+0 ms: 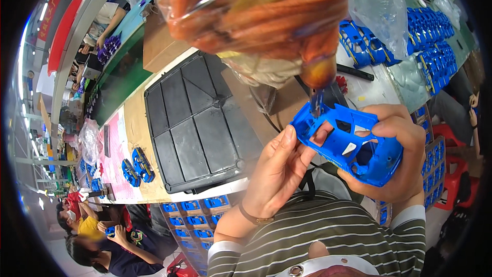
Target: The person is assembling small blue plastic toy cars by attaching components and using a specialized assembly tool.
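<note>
A blue plastic toy car body shell [328,149] is held between my two hands, its hollow inner side facing up. My left hand [277,174] grips its left end, with the thumb along the edge and fingers underneath. Around the right end, my right hand [402,146] is wrapped, a finger reaching over the rim. A metal tip [316,103] points down into the shell's upper left corner; whether it touches cannot be made out. It comes from a bulky tool wrapped in orange cloth and clear plastic [256,15], which hides what lies behind.
A black ribbed plastic lid [200,123] lies on the bench at left, with two blue shells [137,166] beyond it. Rows of blue shells [430,31] stand at the far right. Trays of blue parts [195,219] sit below the bench edge. Other people [123,246] work at left.
</note>
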`<state>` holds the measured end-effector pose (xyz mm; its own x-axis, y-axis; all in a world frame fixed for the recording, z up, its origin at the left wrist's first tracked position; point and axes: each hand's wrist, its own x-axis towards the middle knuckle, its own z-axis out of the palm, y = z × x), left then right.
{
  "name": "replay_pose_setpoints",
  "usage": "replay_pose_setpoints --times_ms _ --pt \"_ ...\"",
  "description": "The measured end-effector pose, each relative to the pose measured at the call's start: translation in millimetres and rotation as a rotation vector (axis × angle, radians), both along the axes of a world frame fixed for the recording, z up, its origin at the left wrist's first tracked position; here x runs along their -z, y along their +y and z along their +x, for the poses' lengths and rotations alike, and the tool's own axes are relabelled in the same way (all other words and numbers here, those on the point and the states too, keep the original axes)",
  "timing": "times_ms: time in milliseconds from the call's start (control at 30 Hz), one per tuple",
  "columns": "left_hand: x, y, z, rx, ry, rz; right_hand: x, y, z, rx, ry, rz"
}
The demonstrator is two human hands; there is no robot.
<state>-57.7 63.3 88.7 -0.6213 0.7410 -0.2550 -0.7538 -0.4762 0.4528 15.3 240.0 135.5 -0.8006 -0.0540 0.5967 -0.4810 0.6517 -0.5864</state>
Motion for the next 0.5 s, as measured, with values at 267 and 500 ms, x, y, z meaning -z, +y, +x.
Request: replay_pose_setpoints --times_ms 267,500 --pt "1.1 -2.3 0.3 -0.001 -0.047 -0.005 -3.0 -5.3 -0.8 0.043 -0.034 -0.024" --pt "1.0 -3.0 0.5 0.016 -0.092 -0.022 -8.0 -8.8 7.9 0.087 -0.176 -0.053"
